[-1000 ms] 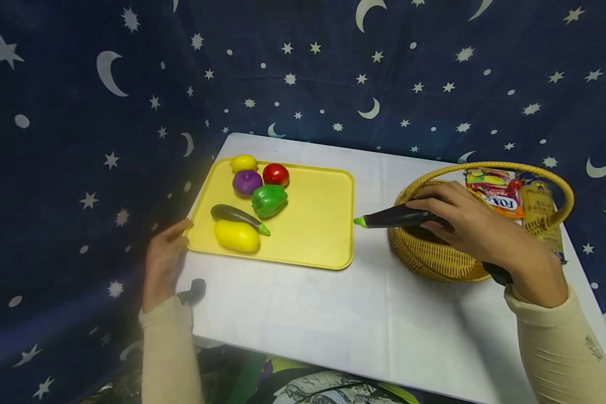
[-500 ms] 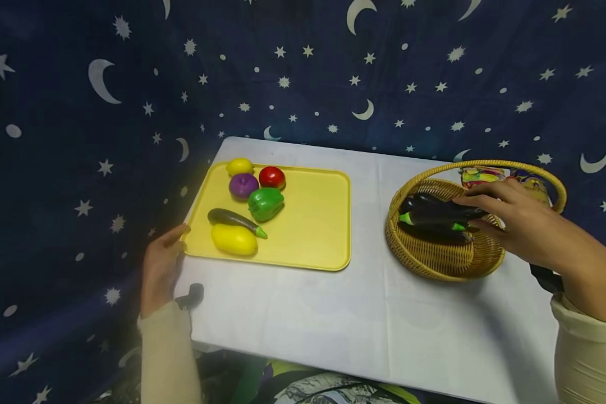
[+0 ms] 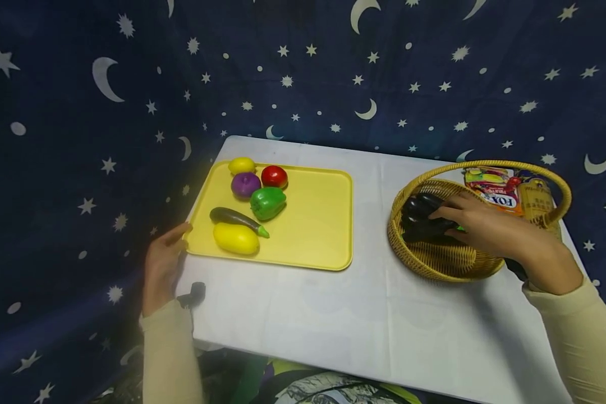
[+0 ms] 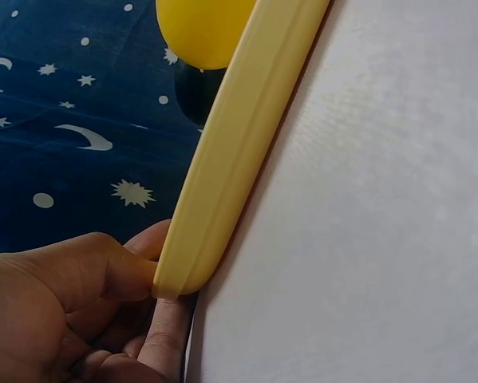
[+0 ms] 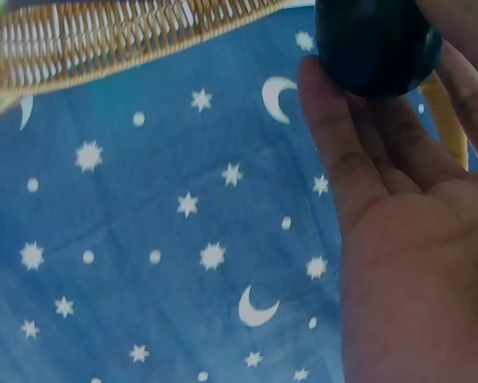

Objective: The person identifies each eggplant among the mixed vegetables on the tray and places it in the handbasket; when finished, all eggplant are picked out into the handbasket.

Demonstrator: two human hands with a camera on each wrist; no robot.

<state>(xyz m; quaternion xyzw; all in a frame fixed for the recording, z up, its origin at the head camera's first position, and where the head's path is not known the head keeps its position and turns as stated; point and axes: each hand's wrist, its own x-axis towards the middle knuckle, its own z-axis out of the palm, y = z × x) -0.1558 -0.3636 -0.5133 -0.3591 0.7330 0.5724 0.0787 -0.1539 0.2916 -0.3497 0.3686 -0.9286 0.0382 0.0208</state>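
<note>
At the left of the head view, my left hand point(image 3: 163, 264) pinches the near-left edge of a yellow tray point(image 3: 315, 219); the left wrist view shows a finger beneath its corner. Several toy foods lie on the tray: a yellow lemon point(image 3: 242, 165), purple onion point(image 3: 246, 185), red tomato point(image 3: 275, 177), green bell pepper point(image 3: 268, 203), slim eggplant point(image 3: 234, 217) and yellow oblong piece point(image 3: 236, 238). My right hand point(image 3: 485, 224) reaches into a wicker basket point(image 3: 429, 268) holding dark eggplants point(image 3: 418, 216). In the right wrist view, its fingers and thumb grip an eggplant point(image 5: 374, 48).
The basket's tall handle point(image 3: 495, 164) arches over the right forearm. Behind the basket lie a FOX fruits candy bag point(image 3: 495, 188) and a gold-coloured packet point(image 3: 534, 199). A dark cloth with stars and moons point(image 3: 303, 73) hangs behind the white-covered table point(image 3: 303, 314).
My right hand carried an eggplant at the basket's left rim, then moved right over the basket, and now reaches lower and left among the eggplants inside. My left hand stays at the tray.
</note>
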